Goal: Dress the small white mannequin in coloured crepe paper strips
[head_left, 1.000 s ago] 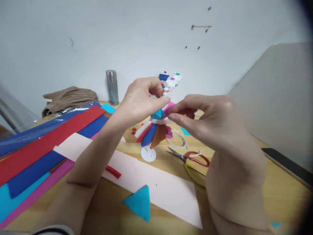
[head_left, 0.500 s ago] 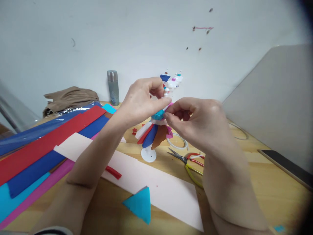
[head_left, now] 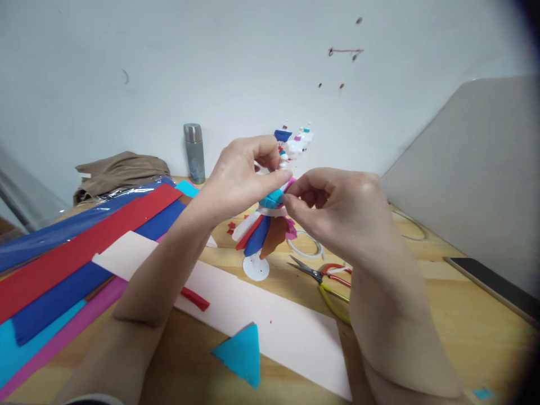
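Observation:
A small white figure (head_left: 294, 147) with beads and coloured bits on top wears a skirt of white, red, blue, brown and magenta petals (head_left: 258, 236). It stands upright on a round white base (head_left: 256, 266). My left hand (head_left: 248, 174) is closed round the figure's upper part, thumb and fingers pressed at its neck. With thumb and forefinger together, my right hand (head_left: 333, 208) pinches the edge of the turquoise band (head_left: 271, 198) at the waist. The fingertips hide part of the band.
Scissors (head_left: 323, 277) lie beside a white cable coil (head_left: 304, 245). A pale pink sheet (head_left: 270, 309), a turquoise triangle (head_left: 242, 353) and a red strip (head_left: 195, 299) are in front. Coloured strips (head_left: 84, 244) cover the left, a flask (head_left: 194, 154) stands behind, and a phone (head_left: 491, 284) lies right.
The view has shifted very slightly. Both hands keep nearly the same hold on the figure.

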`<move>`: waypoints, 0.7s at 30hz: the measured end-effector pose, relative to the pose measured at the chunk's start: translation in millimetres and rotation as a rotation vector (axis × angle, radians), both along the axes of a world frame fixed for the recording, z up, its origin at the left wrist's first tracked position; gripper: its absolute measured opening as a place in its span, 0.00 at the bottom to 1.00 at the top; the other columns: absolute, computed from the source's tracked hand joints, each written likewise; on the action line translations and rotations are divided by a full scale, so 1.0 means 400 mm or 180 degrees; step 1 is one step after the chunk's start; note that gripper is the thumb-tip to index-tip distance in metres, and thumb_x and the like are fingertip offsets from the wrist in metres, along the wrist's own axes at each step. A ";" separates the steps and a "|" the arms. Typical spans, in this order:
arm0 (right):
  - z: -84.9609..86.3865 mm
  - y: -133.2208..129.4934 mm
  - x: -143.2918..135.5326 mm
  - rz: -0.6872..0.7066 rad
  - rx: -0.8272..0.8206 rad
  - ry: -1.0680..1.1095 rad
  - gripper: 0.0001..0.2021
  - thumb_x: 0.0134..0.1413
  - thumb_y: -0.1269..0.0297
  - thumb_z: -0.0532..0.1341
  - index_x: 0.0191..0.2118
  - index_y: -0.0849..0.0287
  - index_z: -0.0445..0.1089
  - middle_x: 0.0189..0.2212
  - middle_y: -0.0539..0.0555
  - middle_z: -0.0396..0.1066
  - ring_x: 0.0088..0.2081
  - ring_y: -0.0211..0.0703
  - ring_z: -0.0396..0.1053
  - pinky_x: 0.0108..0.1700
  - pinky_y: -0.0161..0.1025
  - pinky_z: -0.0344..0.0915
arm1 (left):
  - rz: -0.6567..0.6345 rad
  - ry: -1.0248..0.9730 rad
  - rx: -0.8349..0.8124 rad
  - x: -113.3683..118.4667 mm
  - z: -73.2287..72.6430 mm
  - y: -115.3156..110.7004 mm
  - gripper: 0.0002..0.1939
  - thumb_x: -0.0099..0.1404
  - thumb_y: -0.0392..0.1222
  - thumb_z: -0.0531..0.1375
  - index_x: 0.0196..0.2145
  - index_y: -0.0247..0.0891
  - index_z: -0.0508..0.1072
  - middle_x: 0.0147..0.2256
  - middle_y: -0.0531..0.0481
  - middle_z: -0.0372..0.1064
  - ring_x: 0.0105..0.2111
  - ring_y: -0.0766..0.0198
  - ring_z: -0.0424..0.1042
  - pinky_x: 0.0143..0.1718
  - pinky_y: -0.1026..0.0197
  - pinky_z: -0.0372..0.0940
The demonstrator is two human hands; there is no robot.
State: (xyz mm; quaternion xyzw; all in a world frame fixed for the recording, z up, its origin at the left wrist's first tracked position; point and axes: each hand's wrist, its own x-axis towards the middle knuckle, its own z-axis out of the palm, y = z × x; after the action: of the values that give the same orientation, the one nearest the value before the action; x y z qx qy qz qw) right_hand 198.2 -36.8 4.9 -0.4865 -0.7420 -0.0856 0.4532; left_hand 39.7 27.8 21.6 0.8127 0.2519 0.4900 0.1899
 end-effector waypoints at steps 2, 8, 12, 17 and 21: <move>-0.001 0.000 -0.002 -0.0179 0.0036 -0.0097 0.06 0.46 0.72 0.62 0.23 0.55 0.68 0.19 0.49 0.68 0.21 0.39 0.60 0.28 0.41 0.54 | -0.0084 -0.0074 -0.0076 0.001 0.000 -0.001 0.07 0.57 0.33 0.63 0.24 0.37 0.68 0.27 0.54 0.71 0.31 0.66 0.71 0.36 0.62 0.68; 0.000 -0.004 0.000 -0.0612 0.0054 -0.0318 0.08 0.50 0.68 0.63 0.25 0.55 0.63 0.21 0.49 0.67 0.23 0.39 0.60 0.28 0.40 0.53 | -0.0187 -0.0172 -0.0244 -0.001 0.002 -0.006 0.08 0.56 0.31 0.64 0.24 0.36 0.68 0.26 0.56 0.68 0.30 0.68 0.69 0.33 0.65 0.66; 0.000 -0.005 0.005 -0.0605 0.0060 -0.0295 0.03 0.51 0.68 0.63 0.32 0.56 0.68 0.24 0.49 0.69 0.24 0.39 0.63 0.29 0.39 0.55 | -0.0214 -0.0139 -0.0389 -0.002 0.002 -0.009 0.08 0.58 0.33 0.64 0.24 0.37 0.69 0.27 0.55 0.70 0.31 0.67 0.71 0.33 0.64 0.68; 0.003 -0.003 0.011 -0.0510 0.0098 -0.0308 0.08 0.51 0.67 0.64 0.39 0.56 0.74 0.27 0.51 0.73 0.27 0.43 0.68 0.31 0.41 0.59 | -0.0245 -0.0134 -0.0450 -0.011 0.003 -0.013 0.07 0.59 0.37 0.65 0.25 0.37 0.71 0.28 0.54 0.72 0.32 0.65 0.74 0.38 0.61 0.72; 0.004 -0.001 0.013 -0.0407 0.0069 -0.0291 0.06 0.51 0.70 0.63 0.37 0.57 0.75 0.28 0.53 0.74 0.29 0.45 0.71 0.33 0.42 0.62 | -0.0350 0.0163 -0.0482 -0.040 0.012 -0.008 0.08 0.64 0.44 0.63 0.31 0.39 0.79 0.34 0.50 0.79 0.41 0.55 0.79 0.46 0.54 0.75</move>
State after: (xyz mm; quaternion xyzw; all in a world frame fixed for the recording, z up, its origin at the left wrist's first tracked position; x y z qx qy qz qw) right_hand 203.5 -37.2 6.6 -0.5236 -0.7284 -0.1445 0.4176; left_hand 23.6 24.8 26.4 0.8208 0.2479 0.4375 0.2709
